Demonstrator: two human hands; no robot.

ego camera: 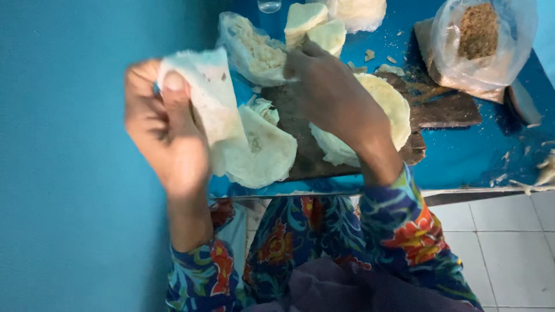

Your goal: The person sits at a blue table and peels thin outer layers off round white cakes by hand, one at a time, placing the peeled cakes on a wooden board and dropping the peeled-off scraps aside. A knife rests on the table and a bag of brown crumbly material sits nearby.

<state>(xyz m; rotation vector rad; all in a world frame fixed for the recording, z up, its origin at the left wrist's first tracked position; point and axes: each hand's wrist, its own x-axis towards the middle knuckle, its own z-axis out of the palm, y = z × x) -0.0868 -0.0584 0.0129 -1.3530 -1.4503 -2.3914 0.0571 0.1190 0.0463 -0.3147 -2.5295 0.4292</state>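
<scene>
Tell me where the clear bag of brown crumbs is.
In the head view, the clear bag of brown crumbs sits at the upper right on the blue table, beyond the dark wooden board.

My left hand (165,130) pinches thin wrapper (211,104), matt, floury, soft like dough. Right hand (332,95) on cabbage (388,104), pale, waxy, veined. Board (445,110) dark wood, rough, crumb-strewn. Table (462,159) glossy blue. Bag (480,43) clear, crinkled plastic. My sleeve (413,231) printed cloth. Floor (509,248) smooth tile.

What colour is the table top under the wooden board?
The table top is bright blue, strewn with pale crumbs. The head view shows it best.
</scene>
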